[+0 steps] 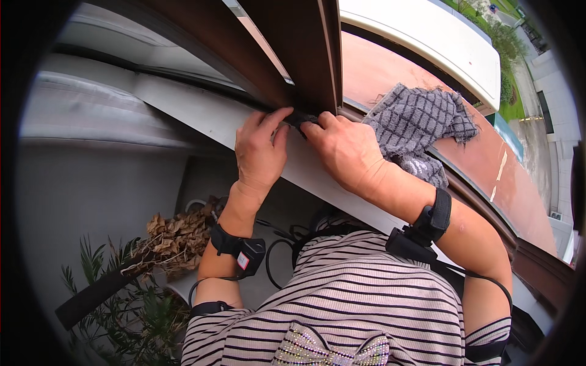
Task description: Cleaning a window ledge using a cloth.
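My left hand (263, 148) and my right hand (343, 148) meet over the white window sill (192, 116), at the foot of the brown window frame (316, 55). Between them is a small dark cloth-like piece (300, 121); the fingertips of my right hand pinch it. My left thumb and forefinger are apart beside its other end, and whether they touch it is unclear. Right of my right hand, a grey checked cloth (416, 119) with frayed edges is draped across the outer window track and the reddish ledge.
A white boxy unit (425, 45) stands on the reddish ledge (508, 187) outside. At lower left are a plant (142, 315), dry brown leaves (176, 238) and a dark pole (105, 290). Grey curtains (91, 110) hang at left. Cables from the wrist devices run along both arms.
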`<state>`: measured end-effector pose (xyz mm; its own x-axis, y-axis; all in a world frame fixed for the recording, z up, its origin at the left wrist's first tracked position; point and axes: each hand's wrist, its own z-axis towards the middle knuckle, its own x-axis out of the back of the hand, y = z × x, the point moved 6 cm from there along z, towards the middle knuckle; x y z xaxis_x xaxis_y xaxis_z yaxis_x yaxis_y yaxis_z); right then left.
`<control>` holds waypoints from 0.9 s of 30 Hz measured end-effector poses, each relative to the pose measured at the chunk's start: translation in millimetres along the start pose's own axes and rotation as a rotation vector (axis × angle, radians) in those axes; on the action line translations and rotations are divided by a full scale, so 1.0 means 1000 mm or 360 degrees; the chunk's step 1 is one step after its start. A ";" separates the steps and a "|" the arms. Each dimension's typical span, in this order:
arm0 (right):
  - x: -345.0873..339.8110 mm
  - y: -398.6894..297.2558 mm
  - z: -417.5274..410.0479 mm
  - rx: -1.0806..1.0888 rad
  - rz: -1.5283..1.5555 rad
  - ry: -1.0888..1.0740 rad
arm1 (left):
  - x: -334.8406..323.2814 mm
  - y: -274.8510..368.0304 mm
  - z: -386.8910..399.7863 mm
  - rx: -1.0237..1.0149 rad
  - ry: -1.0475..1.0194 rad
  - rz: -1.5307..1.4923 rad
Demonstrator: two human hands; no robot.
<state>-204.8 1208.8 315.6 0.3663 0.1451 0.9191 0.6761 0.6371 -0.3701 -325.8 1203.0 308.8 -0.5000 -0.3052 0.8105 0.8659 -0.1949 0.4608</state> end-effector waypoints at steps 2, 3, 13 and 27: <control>0.002 0.004 0.002 -0.0049 -0.0026 -0.0018 | 0.006 -0.006 -0.008 0.0062 0.0111 -0.0070; 0.004 0.007 0.003 -0.0119 -0.0054 -0.0023 | 0.007 -0.009 -0.011 0.0081 0.0117 -0.0069; 0.027 0.014 0.001 -0.0016 -0.0289 -0.0246 | 0.000 0.002 -0.017 -0.0057 0.0151 -0.0068; 0.005 0.019 0.003 0.0033 -0.0147 -0.0356 | -0.005 0.001 -0.018 -0.0010 0.0113 -0.0079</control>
<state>-192.3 1223.7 314.0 0.1512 0.2479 0.9569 0.6860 0.6707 -0.2821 -322.7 1187.2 298.3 -0.5422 -0.3605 0.7590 0.8401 -0.2173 0.4970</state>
